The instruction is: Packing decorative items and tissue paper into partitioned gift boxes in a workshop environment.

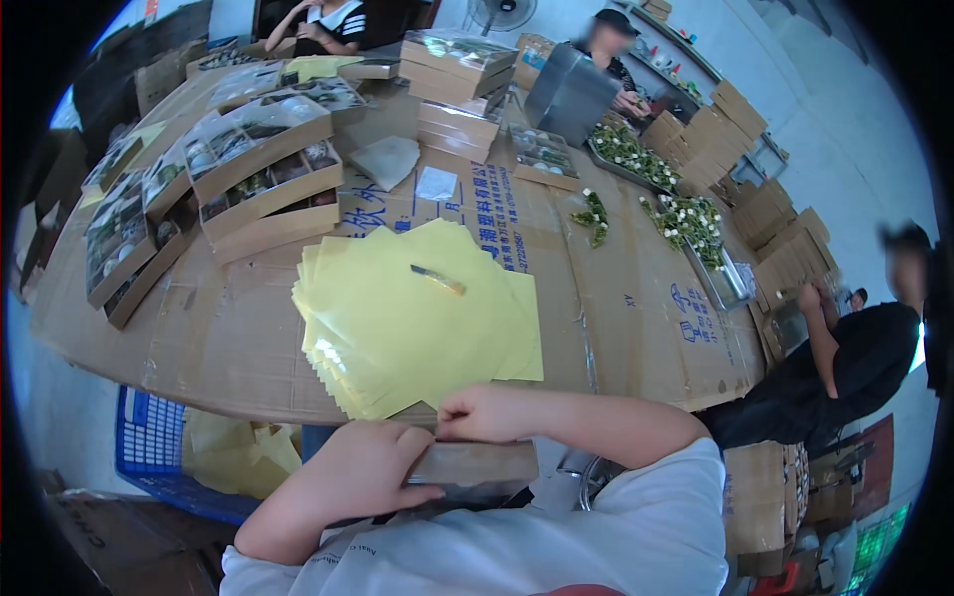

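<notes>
A small cardboard box (pixel 487 462) with a shiny, dark-looking front is held against my body at the table's near edge. My left hand (pixel 363 462) wraps round its left end, the thumb lying along the side toward me. Over the box's far upper edge, my right hand (pixel 482 412) is closed with the fingers pressed together; what they pinch, if anything, is hidden. Just beyond my hands lies a fanned stack of yellow sheets (pixel 407 328). On the sheets rests a thin dark strip-like tool with a yellowish end (pixel 437 279).
Film-topped compartment boxes (pixel 263 189) are piled on the left of the cardboard-covered table (pixel 646 348), more (pixel 457 89) at the back. Trays of white-flowered greenery (pixel 686 223) stand right. A blue basket (pixel 149 447) holds yellow sheets below left. Several people are around the table.
</notes>
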The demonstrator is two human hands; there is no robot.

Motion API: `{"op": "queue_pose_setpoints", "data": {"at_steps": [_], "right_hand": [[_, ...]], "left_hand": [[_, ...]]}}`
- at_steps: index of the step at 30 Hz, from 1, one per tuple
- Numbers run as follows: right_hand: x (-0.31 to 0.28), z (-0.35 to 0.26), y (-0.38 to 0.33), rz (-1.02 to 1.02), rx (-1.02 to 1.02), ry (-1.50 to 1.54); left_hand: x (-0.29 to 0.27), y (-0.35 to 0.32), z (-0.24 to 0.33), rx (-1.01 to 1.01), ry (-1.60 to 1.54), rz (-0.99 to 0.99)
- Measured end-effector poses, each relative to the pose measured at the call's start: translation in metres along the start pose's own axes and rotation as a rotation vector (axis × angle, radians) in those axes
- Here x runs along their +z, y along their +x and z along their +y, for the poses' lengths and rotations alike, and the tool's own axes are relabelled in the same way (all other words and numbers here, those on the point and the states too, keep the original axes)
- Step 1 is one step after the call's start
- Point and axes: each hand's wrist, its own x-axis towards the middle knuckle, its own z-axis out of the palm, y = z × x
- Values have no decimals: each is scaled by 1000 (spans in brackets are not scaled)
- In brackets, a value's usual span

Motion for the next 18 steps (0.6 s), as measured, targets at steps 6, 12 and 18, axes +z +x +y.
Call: {"op": "queue_pose_setpoints", "data": {"at_steps": [6, 12, 18], "right_hand": [[-5, -42, -14, -236, -90, -497], [-39, -2, -41, 132, -571, 10], [-55, 56, -13, 518, -456, 203]], "left_hand": [[6, -2, -16, -200, 15, 13], [-25, -74, -55, -387, -449, 333], [-17, -180, -116, -730, -943, 1342]]}}
